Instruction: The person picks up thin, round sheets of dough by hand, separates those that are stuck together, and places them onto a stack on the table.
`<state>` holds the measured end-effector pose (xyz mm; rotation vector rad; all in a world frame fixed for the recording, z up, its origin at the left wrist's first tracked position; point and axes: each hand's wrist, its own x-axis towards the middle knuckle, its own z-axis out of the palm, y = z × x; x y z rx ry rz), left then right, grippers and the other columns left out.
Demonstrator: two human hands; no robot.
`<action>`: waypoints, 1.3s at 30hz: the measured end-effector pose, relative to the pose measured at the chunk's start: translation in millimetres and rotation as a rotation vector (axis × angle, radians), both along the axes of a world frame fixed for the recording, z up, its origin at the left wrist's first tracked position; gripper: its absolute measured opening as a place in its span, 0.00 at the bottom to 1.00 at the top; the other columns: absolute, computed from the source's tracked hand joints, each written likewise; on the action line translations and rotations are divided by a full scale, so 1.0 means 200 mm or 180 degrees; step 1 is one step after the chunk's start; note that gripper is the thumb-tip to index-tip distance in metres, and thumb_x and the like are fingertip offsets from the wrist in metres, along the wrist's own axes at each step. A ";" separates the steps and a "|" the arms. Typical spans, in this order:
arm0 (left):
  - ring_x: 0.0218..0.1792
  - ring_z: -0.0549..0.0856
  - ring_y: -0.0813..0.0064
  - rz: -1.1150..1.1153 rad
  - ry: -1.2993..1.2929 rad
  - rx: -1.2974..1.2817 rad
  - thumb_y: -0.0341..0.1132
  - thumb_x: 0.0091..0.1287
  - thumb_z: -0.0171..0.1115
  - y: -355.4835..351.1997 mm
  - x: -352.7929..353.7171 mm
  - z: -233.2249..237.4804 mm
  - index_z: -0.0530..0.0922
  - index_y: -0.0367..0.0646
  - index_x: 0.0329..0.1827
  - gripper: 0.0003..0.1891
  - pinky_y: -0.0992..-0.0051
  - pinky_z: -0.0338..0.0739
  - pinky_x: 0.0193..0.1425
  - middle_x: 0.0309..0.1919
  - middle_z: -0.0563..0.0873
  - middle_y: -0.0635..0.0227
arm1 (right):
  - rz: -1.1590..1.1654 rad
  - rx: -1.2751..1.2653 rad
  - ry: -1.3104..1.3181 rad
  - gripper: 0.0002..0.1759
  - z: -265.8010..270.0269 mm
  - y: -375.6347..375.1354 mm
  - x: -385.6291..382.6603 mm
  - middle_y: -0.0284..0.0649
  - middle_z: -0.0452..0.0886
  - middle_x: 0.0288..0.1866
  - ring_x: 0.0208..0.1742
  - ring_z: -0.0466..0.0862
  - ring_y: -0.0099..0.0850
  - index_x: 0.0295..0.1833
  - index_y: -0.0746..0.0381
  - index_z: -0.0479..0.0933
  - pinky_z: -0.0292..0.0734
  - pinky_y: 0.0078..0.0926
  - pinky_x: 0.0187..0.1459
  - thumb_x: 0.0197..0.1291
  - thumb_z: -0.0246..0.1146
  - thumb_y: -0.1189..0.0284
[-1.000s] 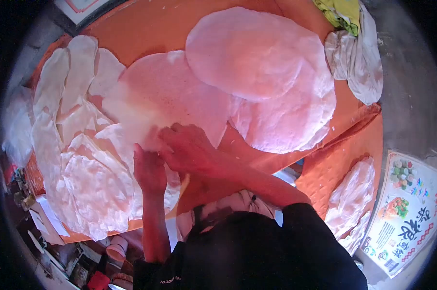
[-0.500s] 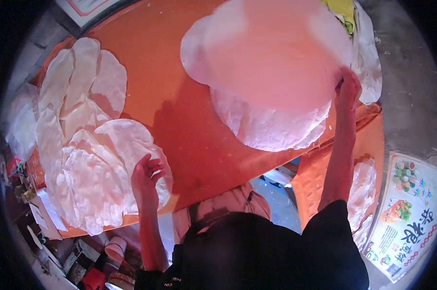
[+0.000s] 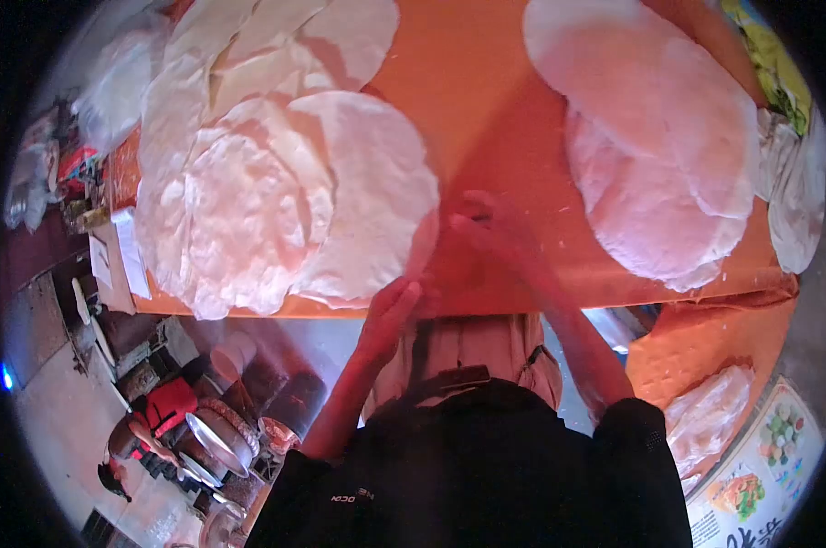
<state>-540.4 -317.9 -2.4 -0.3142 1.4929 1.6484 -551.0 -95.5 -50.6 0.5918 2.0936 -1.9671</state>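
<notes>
Thin round sheets of flatbread lie in two groups on the orange tabletop. At the lower right rim of one pale flatbread in the left group is my left hand, its thumb and fingers closed on the edge, which looks slightly raised there. My right hand hovers over bare orange cloth between the groups, empty, with fingers loosely curled and apart, a little blurred. To its right, overlapping flatbreads form a pile, the top sheets reaching toward the far side.
The orange table's front edge runs just before my body. A lower orange surface at right holds a wrapped bundle beside a printed sign. Pans and a person are at lower left.
My right hand has let go of the flatbread now lying on the right pile and moved back toward the middle. My left hand has come to the left flatbread's edge. The view has turned left.
</notes>
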 end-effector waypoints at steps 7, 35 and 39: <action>0.43 0.84 0.68 0.0422 -0.0653 0.0084 0.45 0.73 0.50 -0.63 0.13 -0.06 0.75 0.37 0.54 0.19 0.69 0.79 0.49 0.44 0.84 0.60 | 0.0058 0.0197 -0.0488 0.15 0.03 -0.42 -0.19 0.32 0.80 0.35 0.37 0.77 0.23 0.46 0.65 0.78 0.74 0.25 0.36 0.59 0.64 0.66; 0.48 0.83 0.65 0.3031 -0.0054 0.2018 0.33 0.71 0.52 -0.84 -0.31 -0.04 0.73 0.34 0.51 0.12 0.68 0.81 0.53 0.47 0.83 0.55 | -0.0267 0.5007 -0.0218 0.19 1.17 0.94 0.03 0.47 0.83 0.48 0.53 0.81 0.44 0.58 0.62 0.75 0.74 0.33 0.56 0.70 0.52 0.62; 0.48 0.83 0.64 0.3024 -0.0536 0.2128 0.35 0.73 0.50 -0.79 -0.27 0.00 0.73 0.34 0.53 0.14 0.69 0.81 0.52 0.49 0.83 0.54 | 0.0085 0.2361 -0.0586 0.14 0.48 0.33 -0.07 0.41 0.82 0.38 0.39 0.81 0.38 0.52 0.63 0.78 0.77 0.34 0.45 0.63 0.57 0.70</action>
